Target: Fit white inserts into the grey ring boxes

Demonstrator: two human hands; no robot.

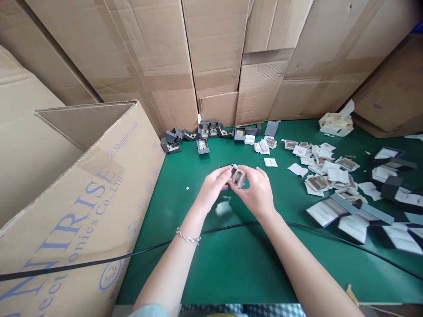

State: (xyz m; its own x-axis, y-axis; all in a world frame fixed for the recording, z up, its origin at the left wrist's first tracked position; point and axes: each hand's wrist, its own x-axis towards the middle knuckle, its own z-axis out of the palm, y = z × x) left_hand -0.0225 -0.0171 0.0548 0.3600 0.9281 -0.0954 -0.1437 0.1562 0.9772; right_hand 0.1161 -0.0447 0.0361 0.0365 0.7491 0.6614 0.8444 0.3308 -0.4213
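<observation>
Above the middle of the green table [211,268], both my hands are on a small grey-brown box insert [238,177] with hollows in it. My right hand [256,190] grips its right side, thumb below and fingers behind. At its left edge my left hand [213,187] is closed, fingertips pressed against it; a dark edge shows at the top there. What lies under my fingers is hidden. Beyond my hands stand several small dark jewellery boxes [202,146], some open with pale or golden contents. A white folded card [270,162] lies to the right of them.
On the left stands a big open carton [132,189]. Loose inserts and white papers [317,163] are heaped on the right, with open dark box sleeves [353,226] nearer. A black cable [148,250] crosses beneath my forearms. A tissue pack [336,124] sits far right; cardboard walls [218,57] close the back.
</observation>
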